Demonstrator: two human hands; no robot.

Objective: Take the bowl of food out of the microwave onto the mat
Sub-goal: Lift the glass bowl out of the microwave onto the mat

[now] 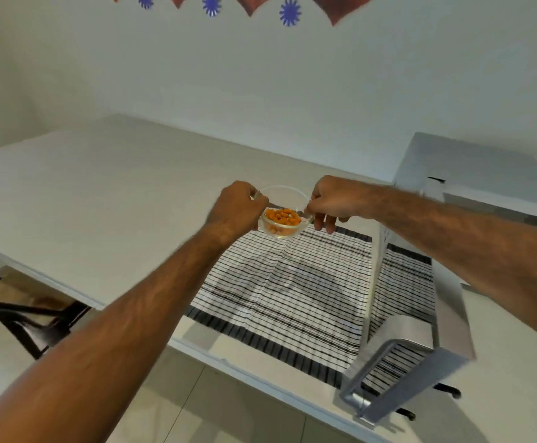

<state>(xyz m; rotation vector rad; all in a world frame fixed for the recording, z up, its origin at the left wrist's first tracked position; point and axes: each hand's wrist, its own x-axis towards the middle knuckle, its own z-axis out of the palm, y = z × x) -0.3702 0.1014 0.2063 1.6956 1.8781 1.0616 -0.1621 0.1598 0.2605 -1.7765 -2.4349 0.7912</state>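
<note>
White worktop (pixel 107 199) against a pale wall (pixel 260 75), blue flower cut-outs (pixel 290 12) and reddish-brown pennants (pixel 251 4) along the wall's top, dark chair frame (pixel 27 318) below the worktop's left edge, tiled floor (pixel 197 407)

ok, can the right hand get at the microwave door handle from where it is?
Probably yes, once it lets go. The right hand grips the glass bowl rim together with the left hand; the open microwave door's handle sits near, with nothing between.

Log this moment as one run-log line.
bowl: held by left hand and right hand | over mat far edge | microwave door open
</note>
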